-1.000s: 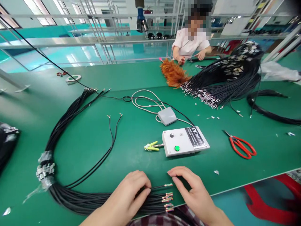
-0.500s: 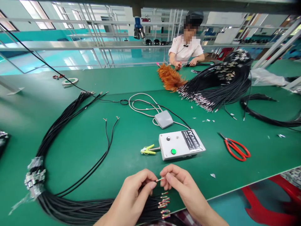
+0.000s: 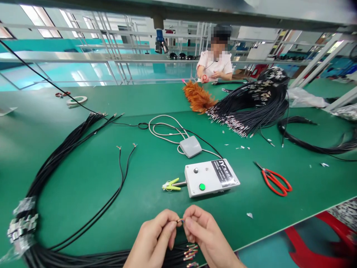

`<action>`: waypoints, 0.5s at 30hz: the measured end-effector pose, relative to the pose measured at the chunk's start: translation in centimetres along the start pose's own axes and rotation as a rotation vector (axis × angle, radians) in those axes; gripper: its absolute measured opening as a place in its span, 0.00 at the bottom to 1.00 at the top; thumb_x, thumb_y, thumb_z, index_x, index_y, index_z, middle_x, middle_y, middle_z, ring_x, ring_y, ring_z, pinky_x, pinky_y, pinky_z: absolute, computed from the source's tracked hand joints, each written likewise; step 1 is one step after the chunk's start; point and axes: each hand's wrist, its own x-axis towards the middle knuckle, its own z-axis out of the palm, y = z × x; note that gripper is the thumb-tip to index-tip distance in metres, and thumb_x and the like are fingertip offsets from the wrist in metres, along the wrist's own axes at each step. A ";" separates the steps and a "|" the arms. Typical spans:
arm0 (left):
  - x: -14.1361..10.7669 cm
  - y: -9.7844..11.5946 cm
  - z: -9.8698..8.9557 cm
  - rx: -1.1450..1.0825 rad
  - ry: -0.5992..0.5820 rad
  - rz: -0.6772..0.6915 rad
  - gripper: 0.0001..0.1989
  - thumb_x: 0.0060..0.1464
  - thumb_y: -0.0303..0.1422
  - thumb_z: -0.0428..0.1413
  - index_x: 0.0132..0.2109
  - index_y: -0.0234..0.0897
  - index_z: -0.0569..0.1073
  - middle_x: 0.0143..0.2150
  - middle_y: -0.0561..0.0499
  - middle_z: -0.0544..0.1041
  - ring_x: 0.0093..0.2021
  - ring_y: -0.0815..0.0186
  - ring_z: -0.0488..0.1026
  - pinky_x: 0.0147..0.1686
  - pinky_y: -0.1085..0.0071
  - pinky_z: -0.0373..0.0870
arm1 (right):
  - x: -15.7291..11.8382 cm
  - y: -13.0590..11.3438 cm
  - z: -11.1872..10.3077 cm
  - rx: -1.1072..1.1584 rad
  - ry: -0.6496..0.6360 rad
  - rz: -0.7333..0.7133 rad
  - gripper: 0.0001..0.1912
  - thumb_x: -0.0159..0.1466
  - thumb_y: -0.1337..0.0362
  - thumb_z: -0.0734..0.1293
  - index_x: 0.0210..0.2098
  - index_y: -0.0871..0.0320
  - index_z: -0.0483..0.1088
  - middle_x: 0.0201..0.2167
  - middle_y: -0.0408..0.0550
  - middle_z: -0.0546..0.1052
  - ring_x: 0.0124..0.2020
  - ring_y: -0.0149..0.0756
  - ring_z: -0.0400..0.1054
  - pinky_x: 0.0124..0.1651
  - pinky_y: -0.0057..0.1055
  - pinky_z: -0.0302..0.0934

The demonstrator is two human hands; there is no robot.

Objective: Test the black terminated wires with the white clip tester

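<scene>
Near the front edge of the green table, my left hand [image 3: 157, 236] pinches a cable end between thumb and fingers. My right hand [image 3: 205, 232] is closed on the short coloured wires [image 3: 182, 220] that stick out of that end, the fingertips of both hands nearly touching. Beneath them lies a thick bundle of black cables [image 3: 97, 258] whose stripped, coloured ends [image 3: 190, 252] show between my wrists. A white control box [image 3: 210, 178] with a green button stands just beyond my hands, a yellow-green clip [image 3: 171, 185] on its left shaft.
Red-handled scissors [image 3: 275, 180] lie right of the box, a grey pedal [image 3: 190, 146] behind it. Curved black cables [image 3: 64, 145] fill the left. Farther back are an orange feather duster [image 3: 198, 97], a large cable pile [image 3: 251, 104] and a seated person [image 3: 216, 67].
My right hand has closed on the wires at the cable end, and coloured strands now show between my fingertips. The view has shifted slightly. The person opposite has raised their hands.
</scene>
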 end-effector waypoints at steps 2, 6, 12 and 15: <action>0.0 -0.1 0.1 -0.029 0.008 -0.023 0.15 0.66 0.38 0.45 0.33 0.38 0.69 0.20 0.59 0.64 0.23 0.70 0.62 0.26 0.76 0.57 | -0.1 0.1 -0.2 0.023 0.017 0.004 0.21 0.53 0.49 0.75 0.30 0.60 0.69 0.19 0.38 0.67 0.22 0.24 0.53 0.28 0.25 0.46; 0.0 -0.2 0.2 -0.055 0.026 -0.035 0.14 0.65 0.39 0.45 0.35 0.38 0.69 0.20 0.58 0.65 0.22 0.70 0.62 0.26 0.76 0.58 | -0.1 -0.4 -0.1 0.049 0.029 -0.018 0.20 0.55 0.49 0.74 0.30 0.60 0.70 0.20 0.39 0.68 0.23 0.25 0.55 0.29 0.25 0.48; 0.1 0.0 0.1 -0.044 0.040 -0.031 0.14 0.65 0.39 0.46 0.34 0.38 0.70 0.21 0.57 0.66 0.22 0.69 0.62 0.26 0.75 0.58 | 0.2 -0.3 0.7 -0.030 0.008 -0.082 0.18 0.55 0.52 0.74 0.29 0.60 0.71 0.20 0.39 0.68 0.22 0.25 0.57 0.29 0.25 0.51; 0.1 -0.3 0.2 -0.081 0.065 -0.028 0.14 0.65 0.41 0.46 0.37 0.39 0.70 0.21 0.58 0.64 0.22 0.69 0.61 0.26 0.74 0.58 | 0.5 0.1 0.9 -0.064 0.028 -0.098 0.18 0.55 0.51 0.75 0.28 0.60 0.70 0.20 0.38 0.68 0.20 0.24 0.56 0.27 0.24 0.50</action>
